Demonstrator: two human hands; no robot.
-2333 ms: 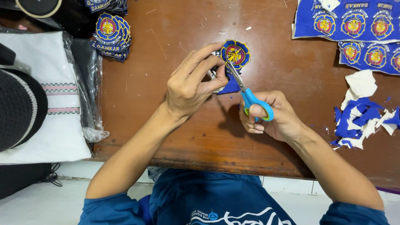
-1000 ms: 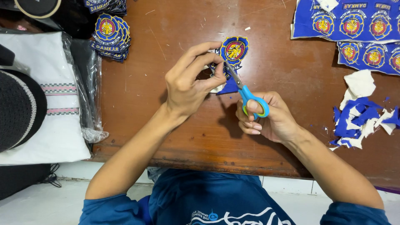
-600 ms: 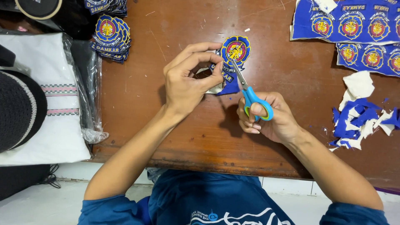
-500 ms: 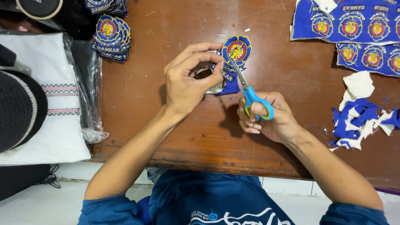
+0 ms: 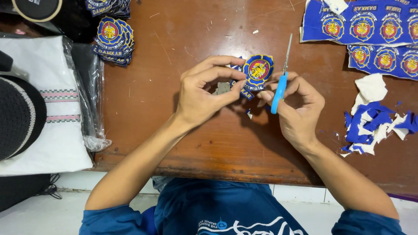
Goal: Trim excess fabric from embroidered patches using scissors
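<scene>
- While it hovers above the wooden table (image 5: 174, 130), the left hand (image 5: 204, 93) pinches a round blue embroidered patch (image 5: 257, 72).
- The right hand (image 5: 296, 109) grips blue-handled scissors (image 5: 281, 78) — blades closed, pointing away, beside the patch.
- Blue and white offcuts (image 5: 374, 122) lie right.

Centre: blue patch (image 5: 257, 72) with yellow-red emblem; scissors (image 5: 281, 74) with blue handles. Right: blue and white scraps (image 5: 374, 122). Brown worktop (image 5: 174, 56). Left: white cloth (image 5: 48, 109), pink-striped.

patch (image 5: 257, 72): embroidered cloth | scissors (image 5: 282, 74): metal blades, blue plastic handle | table (image 5: 183, 130): scratched matt wood
</scene>
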